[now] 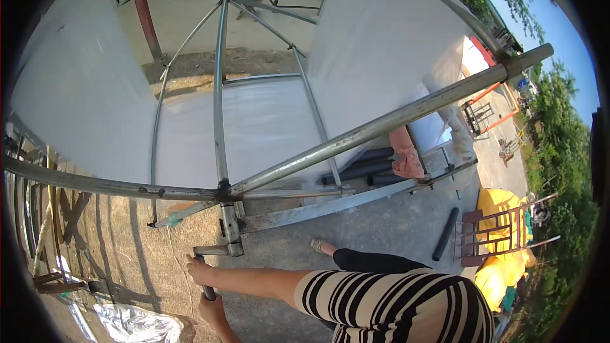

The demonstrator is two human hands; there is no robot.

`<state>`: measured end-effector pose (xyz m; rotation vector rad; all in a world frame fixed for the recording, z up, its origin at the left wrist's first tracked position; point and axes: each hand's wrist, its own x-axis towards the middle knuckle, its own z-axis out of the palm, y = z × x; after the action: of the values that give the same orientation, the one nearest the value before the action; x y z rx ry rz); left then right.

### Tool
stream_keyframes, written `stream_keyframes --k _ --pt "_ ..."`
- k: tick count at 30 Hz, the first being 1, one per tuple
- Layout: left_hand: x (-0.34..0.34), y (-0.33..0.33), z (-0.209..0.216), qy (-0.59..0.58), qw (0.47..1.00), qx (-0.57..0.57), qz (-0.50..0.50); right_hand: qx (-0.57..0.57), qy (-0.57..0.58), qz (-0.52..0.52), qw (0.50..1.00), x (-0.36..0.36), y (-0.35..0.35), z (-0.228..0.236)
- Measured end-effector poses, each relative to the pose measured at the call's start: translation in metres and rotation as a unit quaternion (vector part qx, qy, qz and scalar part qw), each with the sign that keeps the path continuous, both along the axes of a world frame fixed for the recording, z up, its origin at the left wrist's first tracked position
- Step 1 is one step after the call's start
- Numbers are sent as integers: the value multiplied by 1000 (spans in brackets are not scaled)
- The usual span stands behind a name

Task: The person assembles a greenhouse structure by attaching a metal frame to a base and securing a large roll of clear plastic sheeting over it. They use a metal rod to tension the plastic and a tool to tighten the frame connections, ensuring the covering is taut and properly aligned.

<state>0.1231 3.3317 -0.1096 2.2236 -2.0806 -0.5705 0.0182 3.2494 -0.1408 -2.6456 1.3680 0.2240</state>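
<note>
A steel crank handle with a black grip (209, 293) sticks out from the end of a metal tube frame (222, 121). My right hand (201, 272), at the end of the striped sleeve, is wrapped around the upper part of the grip. Just below it, my left hand (213, 310) is closed at the grip's lower end, its fingers partly hidden. Steel tubes meet at a welded joint above the crank, and whitish sheeting (387, 32) is stretched over parts of the frame.
A long pipe (381, 130) slants across to the upper right. Black tubes (445, 234) and a brown slatted rack (492, 235) over yellow sacks (499, 279) lie at right. Crumpled silvery sheeting (138, 322) is on the ground at lower left. My foot (318, 245) stands beneath the frame.
</note>
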Motion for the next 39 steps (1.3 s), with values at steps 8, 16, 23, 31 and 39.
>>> stream_keyframes --k 8,16,23,31,39 --pt "-106 119 -57 186 960 200 68 -42 102 -35 993 -109 140 -49" --pt "-197 205 76 391 850 343 80 6 22 94 995 -241 222 85" --pt "-177 184 278 320 894 314 3 -272 -378 192 864 -265 204 258" --pt "-71 90 346 237 967 92 -12 -357 -448 269 774 -143 68 319" --pt "36 -20 252 -49 991 -107 -69 -157 -283 267 908 -27 -46 260"
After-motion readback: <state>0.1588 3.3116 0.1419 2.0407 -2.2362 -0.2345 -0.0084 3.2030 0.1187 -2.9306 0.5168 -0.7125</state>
